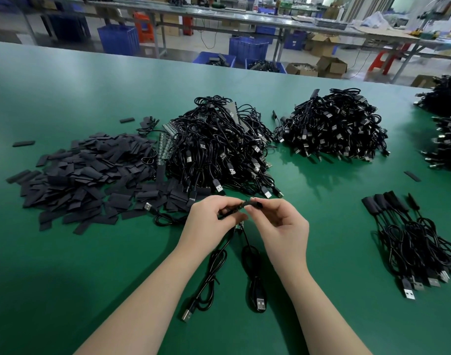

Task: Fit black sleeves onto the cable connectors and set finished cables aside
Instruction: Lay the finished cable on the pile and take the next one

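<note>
Hands fitting a sleeve on a cable over the green desk (65, 252).

Cable heaps (219, 142) lie at 12 o'clock, loose sleeves (91, 172) at 10, finished cables (411, 242) at 3. Left hand (209, 221) pinches the cable (216, 262) end; right hand (278, 221) pinches the sleeve (256, 203) at centre.

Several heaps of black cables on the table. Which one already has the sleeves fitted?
The small bundle at the right, nearest the right hand. Its cables lie side by side with black sleeves over their far ends; the bigger heaps behind are loose tangles with no sleeves visible.
</note>
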Available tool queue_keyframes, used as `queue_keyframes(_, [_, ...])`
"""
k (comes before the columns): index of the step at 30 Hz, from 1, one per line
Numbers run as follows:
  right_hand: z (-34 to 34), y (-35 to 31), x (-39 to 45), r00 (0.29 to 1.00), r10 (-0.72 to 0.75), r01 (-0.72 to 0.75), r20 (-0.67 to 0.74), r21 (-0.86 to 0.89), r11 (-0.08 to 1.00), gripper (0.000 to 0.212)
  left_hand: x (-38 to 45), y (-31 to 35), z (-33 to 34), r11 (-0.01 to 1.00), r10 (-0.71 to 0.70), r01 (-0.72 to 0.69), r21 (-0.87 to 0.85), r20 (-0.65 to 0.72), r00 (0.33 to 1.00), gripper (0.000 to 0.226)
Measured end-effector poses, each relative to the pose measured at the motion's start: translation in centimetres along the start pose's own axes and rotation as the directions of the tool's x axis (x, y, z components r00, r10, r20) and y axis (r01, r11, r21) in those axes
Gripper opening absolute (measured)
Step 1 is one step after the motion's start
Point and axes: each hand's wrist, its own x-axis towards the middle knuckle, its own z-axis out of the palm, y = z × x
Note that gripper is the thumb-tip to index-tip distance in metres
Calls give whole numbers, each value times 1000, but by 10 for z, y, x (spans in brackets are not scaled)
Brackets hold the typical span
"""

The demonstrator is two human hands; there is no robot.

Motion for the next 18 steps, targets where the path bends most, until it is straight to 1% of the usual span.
queue_keyframes(5, [0, 1, 0, 1000, -7, 7, 3, -33, 999, 22, -1, 1, 0, 1000, -13, 13, -15, 1, 1000, 25])
queue_keyframes(7, [0, 2, 0, 1000, -15, 15, 2, -43, 999, 21, -1, 2, 0, 1000, 3, -3, -18, 2, 1000, 25])
queue_keyframes(18, [-2, 1, 3, 1000, 20, -20, 0, -2, 1000, 20, -1, 4, -1, 999, 29, -28, -30, 6, 1000, 26])
